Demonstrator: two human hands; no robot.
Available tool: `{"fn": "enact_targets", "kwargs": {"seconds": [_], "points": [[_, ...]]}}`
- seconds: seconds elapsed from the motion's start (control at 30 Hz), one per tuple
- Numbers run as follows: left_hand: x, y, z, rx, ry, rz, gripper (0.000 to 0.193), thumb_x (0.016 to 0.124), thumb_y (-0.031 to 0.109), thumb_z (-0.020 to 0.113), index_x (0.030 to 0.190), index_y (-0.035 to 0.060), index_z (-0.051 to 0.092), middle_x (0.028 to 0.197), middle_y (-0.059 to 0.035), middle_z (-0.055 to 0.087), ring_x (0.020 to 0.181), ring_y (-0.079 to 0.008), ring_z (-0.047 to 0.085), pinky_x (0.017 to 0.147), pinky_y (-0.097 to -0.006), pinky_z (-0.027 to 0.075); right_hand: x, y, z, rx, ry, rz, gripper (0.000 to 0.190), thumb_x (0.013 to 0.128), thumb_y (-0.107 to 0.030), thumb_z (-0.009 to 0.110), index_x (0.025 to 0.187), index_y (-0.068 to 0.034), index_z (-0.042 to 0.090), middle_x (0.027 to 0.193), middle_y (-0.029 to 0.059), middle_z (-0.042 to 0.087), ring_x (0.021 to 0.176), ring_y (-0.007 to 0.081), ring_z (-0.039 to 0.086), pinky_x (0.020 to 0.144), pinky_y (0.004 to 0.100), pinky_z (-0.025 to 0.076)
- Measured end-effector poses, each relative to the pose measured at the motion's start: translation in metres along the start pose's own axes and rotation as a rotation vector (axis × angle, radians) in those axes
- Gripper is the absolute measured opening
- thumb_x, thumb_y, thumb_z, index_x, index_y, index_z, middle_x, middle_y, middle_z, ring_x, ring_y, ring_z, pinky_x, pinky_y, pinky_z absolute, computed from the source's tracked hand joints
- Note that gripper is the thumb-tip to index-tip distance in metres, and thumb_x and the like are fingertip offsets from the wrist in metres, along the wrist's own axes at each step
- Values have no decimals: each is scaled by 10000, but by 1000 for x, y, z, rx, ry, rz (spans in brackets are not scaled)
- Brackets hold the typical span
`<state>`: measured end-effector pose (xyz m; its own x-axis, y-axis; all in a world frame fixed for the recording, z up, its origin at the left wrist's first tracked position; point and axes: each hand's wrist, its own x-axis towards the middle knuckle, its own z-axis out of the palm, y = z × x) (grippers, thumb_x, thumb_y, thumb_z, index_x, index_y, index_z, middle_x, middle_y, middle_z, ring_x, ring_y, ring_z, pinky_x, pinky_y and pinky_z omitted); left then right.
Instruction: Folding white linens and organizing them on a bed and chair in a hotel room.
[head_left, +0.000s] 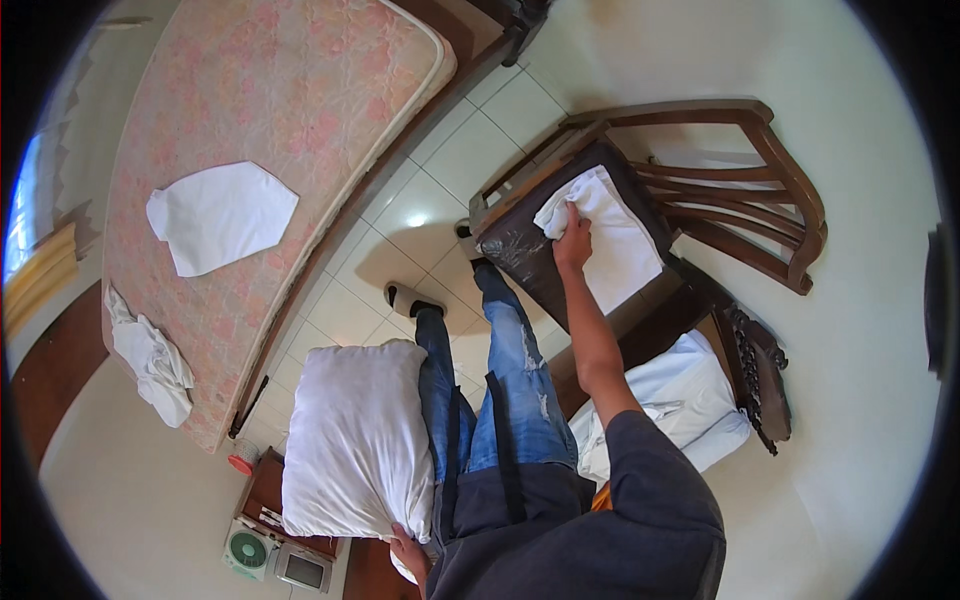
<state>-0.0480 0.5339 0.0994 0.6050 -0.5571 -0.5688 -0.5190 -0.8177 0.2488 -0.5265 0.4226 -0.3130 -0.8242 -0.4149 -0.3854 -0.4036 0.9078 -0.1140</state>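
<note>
A white pillow (356, 439) hangs at my left side, its near corner gripped by my left hand (410, 551). With my right arm stretched forward, my right hand (574, 238) grips a bunched edge of a folded white cloth (619, 247). That cloth lies on the dark, worn seat (517, 240) of a wooden chair. A second folded white cloth (225, 217) rests flat on the floral mattress (300, 97). Near the mattress's lower left end lies a crumpled white cloth (150, 367).
The slatted chair back (720, 184) is close to the wall. White bedding (675, 397) is piled beside my right leg. Tiled floor (397, 247) runs between bed and chair. At lower left are a box fan (247, 550) and a small television (303, 568).
</note>
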Motion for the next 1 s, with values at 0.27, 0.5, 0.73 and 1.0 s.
{"fn": "enact_targets", "kwargs": {"seconds": [0.27,0.5,0.73,1.0], "points": [[4,-12,-1,-90,29,-57,502,933,376,444,865,-108,559,782,-106,578,699,-157,460,657,-311,396,-13,64,-51,435,-111,-17,297,688,-134,603,973,-59,637,921,216,639,905,356,610,782,418,475],[3,-4,1,31,68,-14,492,929,386,450,725,-57,506,641,-41,478,618,-123,374,563,-307,341,14,113,-112,969,-675,-48,409,615,-91,608,1016,-14,625,979,93,652,930,202,612,817,315,460],[11,-29,-1,-16,35,70,498,936,354,440,874,-133,530,810,-159,524,750,-206,451,727,-339,379,83,116,-87,216,95,103,535,673,-203,667,1179,-120,512,1046,157,622,952,333,600,819,399,467],[12,-41,-2,-31,-22,38,525,936,356,432,1003,-159,513,1009,-261,518,905,-281,483,836,-367,361,24,60,-55,-6,-387,11,577,618,-374,762,1081,-167,488,1027,107,589,982,314,576,777,461,473]]}}
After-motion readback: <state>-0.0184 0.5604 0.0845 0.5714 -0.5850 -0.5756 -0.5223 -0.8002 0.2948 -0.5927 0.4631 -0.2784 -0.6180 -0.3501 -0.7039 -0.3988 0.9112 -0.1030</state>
